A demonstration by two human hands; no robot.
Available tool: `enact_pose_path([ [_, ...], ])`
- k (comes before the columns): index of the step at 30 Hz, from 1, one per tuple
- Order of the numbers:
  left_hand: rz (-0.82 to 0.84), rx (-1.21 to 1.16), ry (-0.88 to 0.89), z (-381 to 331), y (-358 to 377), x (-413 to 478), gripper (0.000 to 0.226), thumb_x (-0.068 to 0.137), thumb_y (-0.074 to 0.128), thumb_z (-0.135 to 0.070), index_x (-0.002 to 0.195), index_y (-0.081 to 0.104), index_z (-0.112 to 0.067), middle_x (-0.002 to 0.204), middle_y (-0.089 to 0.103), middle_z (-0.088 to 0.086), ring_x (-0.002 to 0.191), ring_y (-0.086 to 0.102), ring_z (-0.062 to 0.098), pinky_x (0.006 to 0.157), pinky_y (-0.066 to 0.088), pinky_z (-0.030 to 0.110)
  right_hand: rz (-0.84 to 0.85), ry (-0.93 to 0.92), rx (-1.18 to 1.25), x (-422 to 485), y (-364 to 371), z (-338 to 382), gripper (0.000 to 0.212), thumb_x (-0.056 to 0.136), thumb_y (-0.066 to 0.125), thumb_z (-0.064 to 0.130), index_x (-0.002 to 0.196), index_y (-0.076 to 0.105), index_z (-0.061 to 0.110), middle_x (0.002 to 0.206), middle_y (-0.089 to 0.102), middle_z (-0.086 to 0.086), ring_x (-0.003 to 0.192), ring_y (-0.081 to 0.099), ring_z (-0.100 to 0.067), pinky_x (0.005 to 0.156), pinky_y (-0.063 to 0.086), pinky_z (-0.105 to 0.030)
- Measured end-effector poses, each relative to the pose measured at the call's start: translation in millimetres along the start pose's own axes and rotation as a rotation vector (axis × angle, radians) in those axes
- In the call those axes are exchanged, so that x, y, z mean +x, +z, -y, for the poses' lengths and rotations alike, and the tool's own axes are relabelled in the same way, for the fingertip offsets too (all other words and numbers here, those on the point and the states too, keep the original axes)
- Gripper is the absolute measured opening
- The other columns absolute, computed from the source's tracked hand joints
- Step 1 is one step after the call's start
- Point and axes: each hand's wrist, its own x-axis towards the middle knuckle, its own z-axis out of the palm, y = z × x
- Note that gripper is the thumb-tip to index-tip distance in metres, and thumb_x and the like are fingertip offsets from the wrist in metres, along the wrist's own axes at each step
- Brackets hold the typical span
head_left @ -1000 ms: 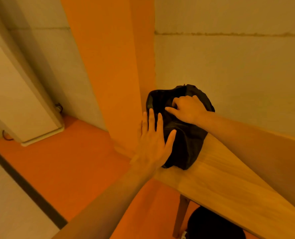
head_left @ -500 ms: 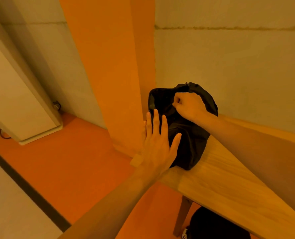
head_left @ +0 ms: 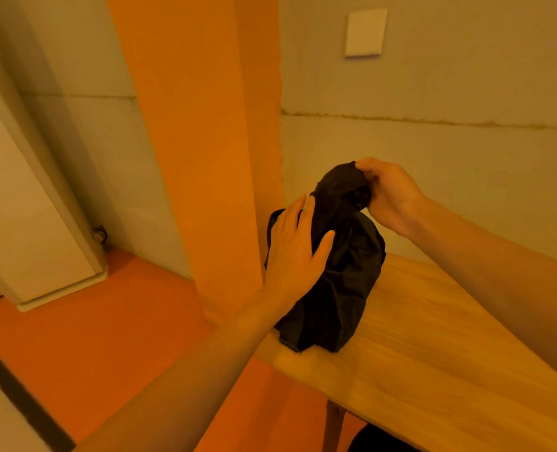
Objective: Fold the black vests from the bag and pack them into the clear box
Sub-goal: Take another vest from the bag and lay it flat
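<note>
Grey concrete walls and an orange pillar (head_left: 198, 125) back a pale wooden table (head_left: 433, 337), and a soft black fabric bag (head_left: 342, 282) stands at its corner. A crumpled black vest (head_left: 339, 187) rises from the bag's mouth, so unpacking looks underway. Next it needs lifting clear and spreading flat. Of the hands, the left hand (head_left: 295, 249) lies flat against the bag and the right hand (head_left: 391, 197) pinches the vest.

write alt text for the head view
The right hand grips a bunch of black cloth at the top of a black fabric bag standing on a light wooden table; the left hand rests flat against the bag's side.
</note>
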Motion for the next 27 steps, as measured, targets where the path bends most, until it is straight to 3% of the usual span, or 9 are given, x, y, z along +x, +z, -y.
enact_pose_path([
  [4, -0.012, -0.229, -0.019, -39.1, -5.3, 43.0, 0.058, 0.098, 0.065, -0.041, 0.148, 0.045, -0.020, 0.142, 0.053, -0.001, 0.130, 0.049, 0.012, 0.107, 0.044, 0.030, 0.049, -0.179, -0.132, -32.1, -7.6, 42.9, 0.027, 0.102, 0.044, 0.007, 0.078, 0.054, 0.013, 0.072, 0.060, 0.003, 0.074, 0.058, -0.012, 0.067, 0.048, -0.023],
  [7, -0.133, -0.308, -0.012, -76.6, -11.8, 65.5, 0.016, 0.100, 0.064, -0.028, 0.100, 0.068, -0.013, 0.089, 0.067, -0.001, 0.080, 0.062, 0.009, 0.071, 0.053, 0.036, 0.052, -0.244, -0.190, -54.9, -19.8, 78.8, 0.026, 0.103, 0.044, 0.009, 0.080, 0.054, 0.015, 0.080, 0.061, -0.001, 0.080, 0.059, -0.015, 0.073, 0.049, -0.026],
  [9, -0.129, -0.377, -0.021, -99.5, -15.5, 73.1, 0.023, 0.101, 0.062, -0.027, 0.088, 0.069, -0.009, 0.075, 0.065, 0.002, 0.070, 0.061, 0.014, 0.063, 0.050, 0.037, 0.015, -0.263, -0.189, -69.0, -30.4, 99.3, 0.024, 0.103, 0.044, 0.009, 0.082, 0.055, 0.014, 0.085, 0.061, -0.004, 0.084, 0.058, -0.018, 0.077, 0.049, -0.029],
  [13, -0.034, -0.469, 0.048, -139.5, -27.4, 77.2, 0.036, 0.103, 0.058, -0.028, 0.081, 0.065, -0.001, 0.071, 0.060, 0.016, 0.067, 0.059, 0.029, 0.060, 0.043, 0.043, -0.094, -0.310, -0.173, -98.4, -51.7, 130.6, 0.025, 0.104, 0.041, 0.008, 0.085, 0.054, 0.012, 0.084, 0.058, -0.004, 0.081, 0.058, -0.018, 0.071, 0.049, -0.029],
  [17, -0.012, -0.654, 0.031, -189.2, -40.9, 83.6, 0.032, 0.103, 0.059, -0.025, 0.094, 0.070, 0.003, 0.088, 0.066, 0.025, 0.082, 0.067, 0.033, 0.074, 0.054, 0.045, -0.174, -0.374, -0.306, -124.4, -65.8, 154.1, 0.017, 0.107, 0.044, 0.018, 0.099, 0.058, 0.012, 0.092, 0.064, -0.006, 0.085, 0.062, -0.018, 0.069, 0.050, -0.030],
  [19, -0.011, -0.777, 0.015, -216.6, -45.1, 84.7, 0.024, 0.103, 0.059, -0.021, 0.095, 0.075, -0.005, 0.089, 0.073, 0.017, 0.085, 0.072, 0.025, 0.077, 0.056, 0.035, -0.154, -0.365, -0.391, -139.7, -70.3, 160.3, 0.019, 0.103, 0.055, 0.030, 0.109, 0.058, 0.012, 0.097, 0.069, -0.004, 0.089, 0.067, -0.017, 0.071, 0.052, -0.029],
  [21, 0.005, -0.906, -0.022, -241.2, -44.7, 83.0, 0.018, 0.102, 0.060, -0.017, 0.096, 0.077, -0.019, 0.090, 0.078, 0.001, 0.088, 0.075, 0.015, 0.077, 0.059, 0.025, -0.117, -0.322, -0.446, -153.5, -76.2, 158.7, 0.040, 0.092, 0.070, 0.039, 0.121, 0.058, 0.014, 0.106, 0.073, -0.002, 0.099, 0.070, -0.016, 0.079, 0.055, -0.030],
  [23, 0.012, -0.988, -0.067, -258.6, -38.6, 82.2, 0.018, 0.102, 0.060, -0.018, 0.097, 0.077, -0.022, 0.090, 0.078, -0.003, 0.088, 0.075, 0.013, 0.078, 0.059, 0.026, -0.165, -0.317, -0.558, -164.3, -87.1, 153.8, 0.049, 0.086, 0.078, 0.035, 0.128, 0.060, 0.017, 0.113, 0.072, -0.001, 0.105, 0.069, -0.016, 0.087, 0.057, -0.034],
  [27, 0.000, -1.094, -0.099, -276.0, -25.0, 79.1, 0.020, 0.103, 0.059, -0.016, 0.097, 0.078, -0.017, 0.094, 0.078, 0.006, 0.094, 0.074, 0.022, 0.084, 0.060, 0.034, -0.440, -0.323, -0.712, -179.9, -127.3, 151.6, 0.014, 0.096, 0.068, 0.018, 0.109, 0.073, 0.016, 0.103, 0.073, -0.005, 0.095, 0.069, -0.019, 0.081, 0.058, -0.034],
])
